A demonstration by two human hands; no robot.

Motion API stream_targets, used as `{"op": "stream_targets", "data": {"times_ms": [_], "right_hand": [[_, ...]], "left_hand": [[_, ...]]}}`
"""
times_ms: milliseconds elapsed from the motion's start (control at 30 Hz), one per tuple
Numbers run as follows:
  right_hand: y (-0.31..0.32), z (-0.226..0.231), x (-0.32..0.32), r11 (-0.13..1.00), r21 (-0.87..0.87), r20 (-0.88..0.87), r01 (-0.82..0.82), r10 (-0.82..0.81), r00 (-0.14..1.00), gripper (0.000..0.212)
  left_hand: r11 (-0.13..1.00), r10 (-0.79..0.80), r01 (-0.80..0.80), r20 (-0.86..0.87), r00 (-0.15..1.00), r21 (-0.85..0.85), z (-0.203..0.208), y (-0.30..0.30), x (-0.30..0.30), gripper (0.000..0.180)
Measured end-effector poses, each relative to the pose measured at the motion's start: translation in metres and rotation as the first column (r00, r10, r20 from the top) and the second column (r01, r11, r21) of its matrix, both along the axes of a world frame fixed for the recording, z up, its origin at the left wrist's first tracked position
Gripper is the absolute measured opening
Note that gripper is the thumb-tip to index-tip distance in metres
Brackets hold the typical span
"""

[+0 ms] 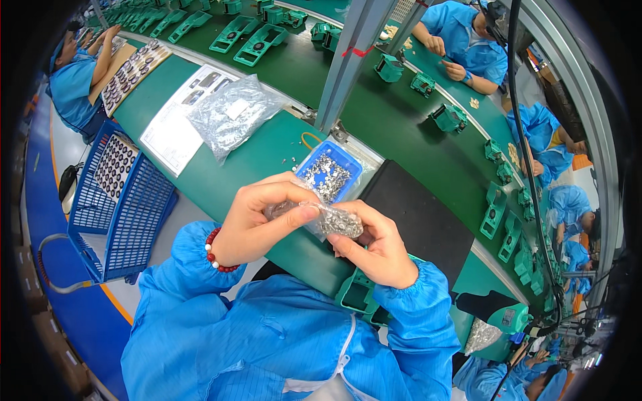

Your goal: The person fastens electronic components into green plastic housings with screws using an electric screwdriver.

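Between both hands is a clear plastic bag (pixel 340 223) filled with small silvery metal parts. My left hand (pixel 267 217) pinches the bag's loose end, thumb on top. Around the full end, the fingers of my right hand (pixel 378 247) are closed. Just beyond the bag, a blue tray (pixel 354 159) holds many small metal pieces of the same silvery look. Several loose pieces lie on the green bench left of the tray. A green plastic housing (pixel 356 294) is partly hidden below my right hand.
A large clear bag (pixel 235 113) lies on a printed sheet (pixel 170 137) at the left. A black mat (pixel 418 217) is on the right, near a green power tool (pixel 498 312). Behind a metal post (pixel 344 67) runs a conveyor (pixel 414 120) with green housings. A blue basket (pixel 127 207) stands lower left. Co-workers sit around.
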State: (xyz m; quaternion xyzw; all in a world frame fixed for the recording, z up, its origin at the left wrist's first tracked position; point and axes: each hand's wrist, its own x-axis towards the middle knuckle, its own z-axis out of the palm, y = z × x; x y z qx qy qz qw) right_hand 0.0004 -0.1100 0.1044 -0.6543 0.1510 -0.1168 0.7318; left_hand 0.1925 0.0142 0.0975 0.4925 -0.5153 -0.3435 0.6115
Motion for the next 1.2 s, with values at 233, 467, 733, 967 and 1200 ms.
{"op": "stream_targets", "data": {"times_ms": [233, 467, 733, 967, 1200], "right_hand": [[-0.001, -0.001, 0.001, 0.996, -0.088, 0.054, -0.019, 0.024, 0.998, 0.033], [-0.002, -0.001, -0.003, 0.995, 0.070, 0.007, -0.067, 0.067, 0.998, 0.025], [0.002, 0.002, -0.009, 0.969, 0.233, 0.071, -0.078, 0.063, 0.995, 0.020], [0.005, 0.001, -0.019, 0.971, 0.226, 0.114, -0.079, 0.055, 0.992, 0.021], [0.007, 0.008, -0.025, 0.984, 0.167, 0.100, -0.055, 0.038, 0.994, 0.023]], "left_hand": [[0.998, 0.002, -0.003, -0.021, 1.000, -0.058, 0.001, 0.003, -0.001, 0.012], [0.998, -0.026, 0.034, -0.126, 0.992, 0.059, 0.004, 0.000, -0.005, 0.017], [0.961, -0.089, 0.185, -0.408, 0.909, 0.203, 0.014, -0.002, -0.013, 0.021], [0.973, -0.177, 0.205, -0.228, 0.957, 0.104, 0.018, -0.002, -0.019, 0.021], [0.963, -0.187, 0.226, -0.244, 0.952, 0.146, 0.021, -0.004, -0.023, 0.016]]}}
